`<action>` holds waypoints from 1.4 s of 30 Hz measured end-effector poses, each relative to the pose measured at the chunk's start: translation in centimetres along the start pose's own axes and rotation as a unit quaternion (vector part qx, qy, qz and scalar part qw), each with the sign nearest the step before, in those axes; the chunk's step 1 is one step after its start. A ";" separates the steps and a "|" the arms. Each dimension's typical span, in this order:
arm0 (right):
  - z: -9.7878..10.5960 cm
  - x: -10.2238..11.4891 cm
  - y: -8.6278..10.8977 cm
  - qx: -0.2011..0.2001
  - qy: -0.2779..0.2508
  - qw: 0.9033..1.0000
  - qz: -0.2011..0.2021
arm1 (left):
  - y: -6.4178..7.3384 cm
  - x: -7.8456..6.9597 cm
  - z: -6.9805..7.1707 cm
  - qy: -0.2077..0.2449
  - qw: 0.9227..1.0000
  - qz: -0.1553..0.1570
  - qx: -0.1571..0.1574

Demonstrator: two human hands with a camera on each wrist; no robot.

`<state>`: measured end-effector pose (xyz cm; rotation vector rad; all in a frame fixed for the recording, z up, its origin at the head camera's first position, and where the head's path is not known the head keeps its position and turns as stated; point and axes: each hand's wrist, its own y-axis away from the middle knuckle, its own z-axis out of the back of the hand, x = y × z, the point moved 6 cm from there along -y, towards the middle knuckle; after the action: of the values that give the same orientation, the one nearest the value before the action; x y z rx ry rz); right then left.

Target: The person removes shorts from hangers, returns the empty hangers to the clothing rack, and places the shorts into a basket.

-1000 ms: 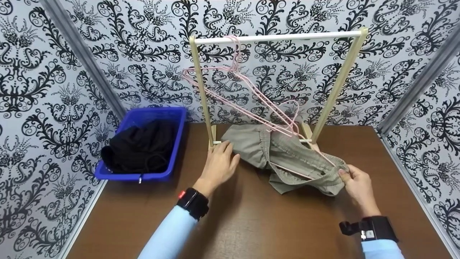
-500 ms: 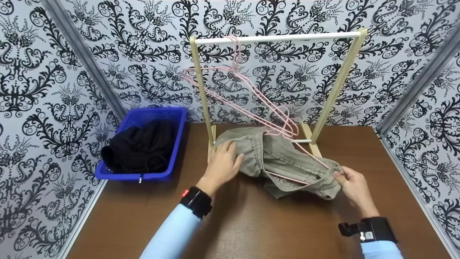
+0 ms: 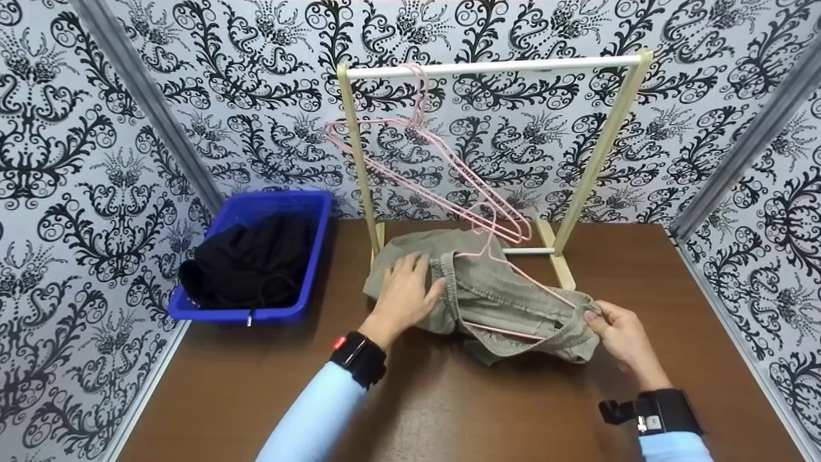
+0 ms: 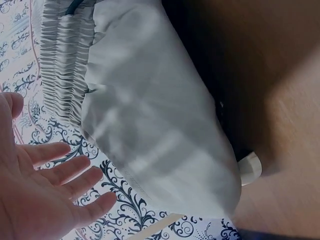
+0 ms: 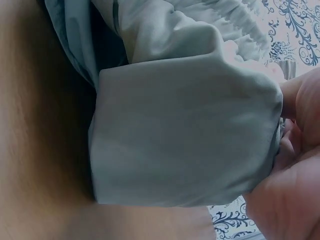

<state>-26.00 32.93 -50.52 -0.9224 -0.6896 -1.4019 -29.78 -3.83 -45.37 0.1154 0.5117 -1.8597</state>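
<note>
A pair of grey-green shorts [image 3: 567, 346] with a gathered elastic waist is held above the table, waist opening towards me. A pink hanger [image 3: 490, 247] sits partly inside the waist, its hook sticking up and its bar visible within. My right hand [image 3: 619, 333] pinches the waistband at the right corner, where the hanger's end lies hidden. Beside the left part of the shorts is my left hand [image 3: 405, 295]. In the left wrist view its fingers [image 4: 75, 182] are spread and loosely bent, apart from the cloth [image 4: 155, 100]. The right wrist view shows the cloth [image 5: 185, 135] hanging from the right hand [image 5: 290, 195].
Behind the shorts stands a small wooden rack [image 3: 606, 151] with a white rail [image 3: 526, 65]. Pink hangers [image 3: 442, 144] hang at the rail's left. A blue basket [image 3: 321, 237] holding a black garment [image 3: 256, 263] is on the left. Patterned walls enclose the brown table [image 3: 500, 410].
The shorts and hanger have moved left and towards me, with the right hand still gripping the corner. The left hand has shifted right and slightly nearer. More of the inserted hanger's neck shows.
</note>
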 end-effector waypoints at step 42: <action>-1.9 0.4 1.0 -0.035 0.040 0.993 0.103 | 1.4 2.0 -3.2 0.005 0.999 0.048 0.022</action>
<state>-25.16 30.98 -51.28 -0.9578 -0.4733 -1.2792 -29.73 -4.67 -49.30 0.1772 0.4646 -1.7777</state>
